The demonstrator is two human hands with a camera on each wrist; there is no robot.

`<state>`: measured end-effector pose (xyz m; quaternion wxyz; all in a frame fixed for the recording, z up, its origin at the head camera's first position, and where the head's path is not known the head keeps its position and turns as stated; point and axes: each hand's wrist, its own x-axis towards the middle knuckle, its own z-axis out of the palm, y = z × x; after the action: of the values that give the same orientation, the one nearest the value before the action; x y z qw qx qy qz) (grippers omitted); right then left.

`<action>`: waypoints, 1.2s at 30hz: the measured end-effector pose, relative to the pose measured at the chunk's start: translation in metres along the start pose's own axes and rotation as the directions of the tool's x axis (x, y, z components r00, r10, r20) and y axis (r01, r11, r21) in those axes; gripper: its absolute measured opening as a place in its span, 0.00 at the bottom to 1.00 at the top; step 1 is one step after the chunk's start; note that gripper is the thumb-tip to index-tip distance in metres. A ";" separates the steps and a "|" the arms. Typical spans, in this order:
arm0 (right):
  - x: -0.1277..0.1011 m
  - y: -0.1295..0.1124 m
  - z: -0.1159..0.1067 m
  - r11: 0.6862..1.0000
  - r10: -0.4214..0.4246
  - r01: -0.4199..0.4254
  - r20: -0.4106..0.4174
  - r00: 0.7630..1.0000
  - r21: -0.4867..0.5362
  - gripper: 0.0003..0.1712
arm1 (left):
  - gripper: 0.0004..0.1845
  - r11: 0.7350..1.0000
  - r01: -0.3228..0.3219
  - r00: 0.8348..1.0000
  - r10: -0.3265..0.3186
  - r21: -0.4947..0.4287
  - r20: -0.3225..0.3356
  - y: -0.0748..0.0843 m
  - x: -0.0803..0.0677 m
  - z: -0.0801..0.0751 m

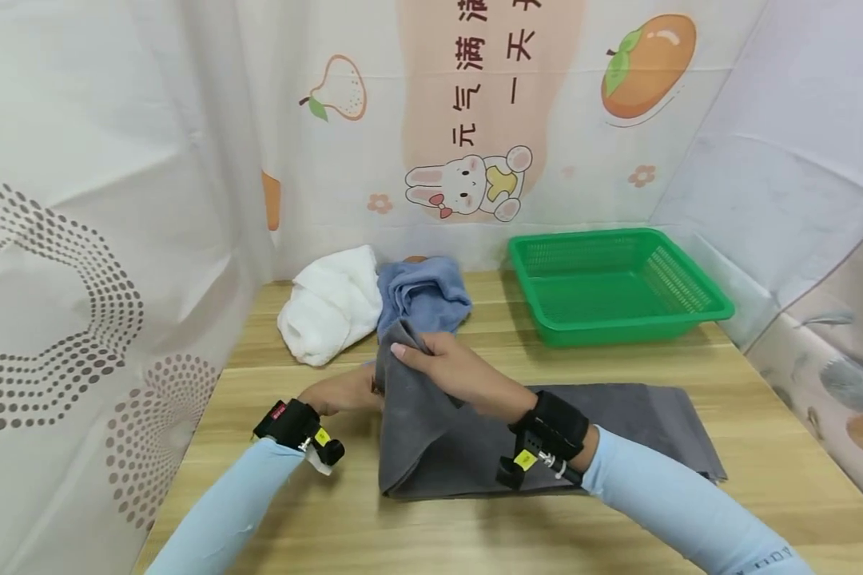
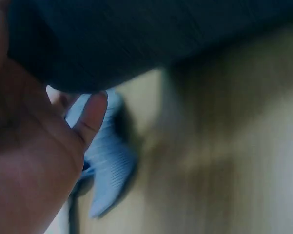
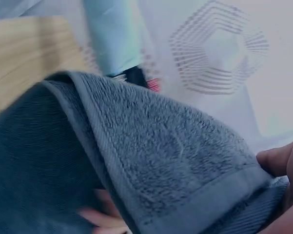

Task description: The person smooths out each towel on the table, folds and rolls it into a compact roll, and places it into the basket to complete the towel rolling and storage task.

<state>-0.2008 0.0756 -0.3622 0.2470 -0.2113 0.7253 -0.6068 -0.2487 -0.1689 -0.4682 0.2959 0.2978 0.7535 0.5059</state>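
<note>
A dark grey towel (image 1: 503, 455) lies folded flat across the table. Its left end is raised, and my right hand (image 1: 453, 367) pinches the top edge of that raised part. Up close in the right wrist view, the towel (image 3: 161, 141) shows a ribbed border and layered edges, with my right thumb (image 3: 275, 158) on its corner. My left hand (image 1: 345, 391) reaches in at the raised part's left side, its fingers mostly hidden behind the cloth. The left wrist view shows my left palm (image 2: 29, 156) beneath the dark cloth; its grip is unclear. Blurred left fingertips (image 3: 105, 214) appear against the towel.
A crumpled white towel (image 1: 334, 299) and a bunched blue towel (image 1: 424, 291) lie at the back left. A green plastic basket (image 1: 640, 327) stands at the back right. Printed white sheets hang behind and at both sides of the wooden table (image 1: 316, 519).
</note>
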 end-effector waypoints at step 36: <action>-0.075 0.162 -0.161 0.658 -0.070 -0.232 -0.365 0.928 -0.716 0.16 | 0.12 0.973 0.147 0.989 -0.147 0.175 -0.017 -0.028 -0.024 0.007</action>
<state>-0.2415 0.2742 -0.4911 0.0278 -0.1453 0.9512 -0.2708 -0.2325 -0.1918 -0.4935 0.3037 0.2654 0.8157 0.4147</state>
